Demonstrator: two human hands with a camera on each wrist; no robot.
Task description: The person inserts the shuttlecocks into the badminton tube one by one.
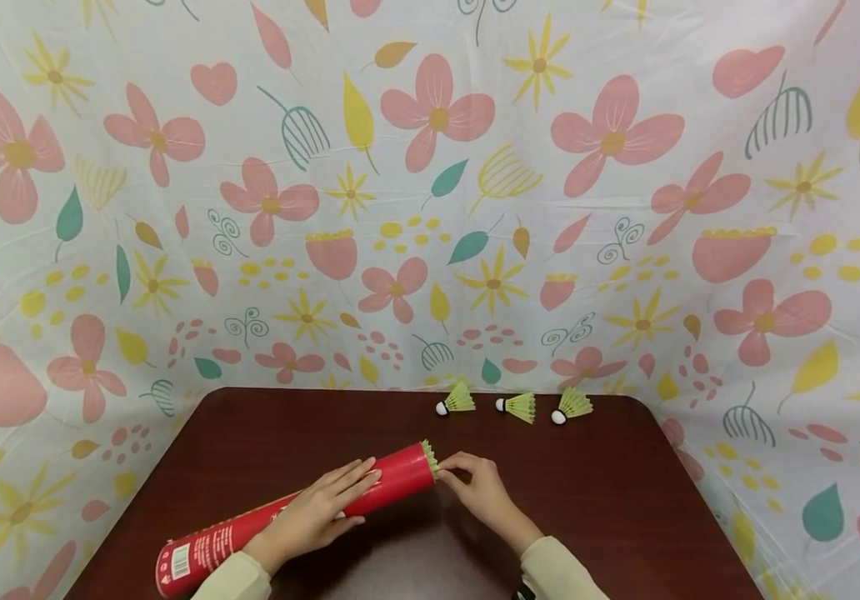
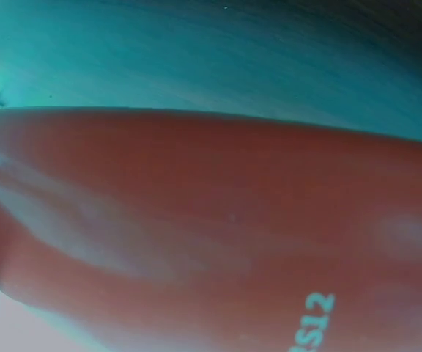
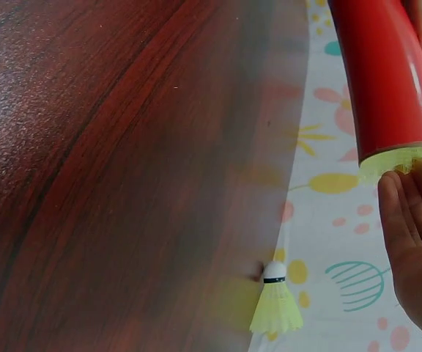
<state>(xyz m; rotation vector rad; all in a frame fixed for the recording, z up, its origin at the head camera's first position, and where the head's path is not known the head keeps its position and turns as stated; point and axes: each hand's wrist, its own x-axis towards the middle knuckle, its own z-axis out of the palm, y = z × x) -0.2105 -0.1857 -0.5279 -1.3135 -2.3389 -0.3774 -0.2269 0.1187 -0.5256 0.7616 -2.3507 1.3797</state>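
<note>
A red shuttlecock tube (image 1: pixel 400 479) slants across the front of the table, its mouth toward the right. Across its middle lies my left hand (image 1: pixel 317 508), gripping it with fingers over the top and thumb along the near side. The tube's red wall (image 2: pixel 233 198) fills much of the left wrist view. Yellow skirt edges of a shuttlecock (image 1: pixel 430 455) poke out of the mouth. At that rim the fingertips of my right hand (image 1: pixel 486 492) pinch the skirt, also seen in the right wrist view (image 3: pixel 416 249). The shuttlecock's head is hidden inside the tube.
Three yellow shuttlecocks, left (image 1: pixel 458 400), middle (image 1: pixel 520 407) and right (image 1: pixel 574 405), lie in a row along the back edge of the dark brown table (image 1: pixel 287 433). A flower-patterned cloth (image 1: pixel 430 217) hangs behind and at both sides.
</note>
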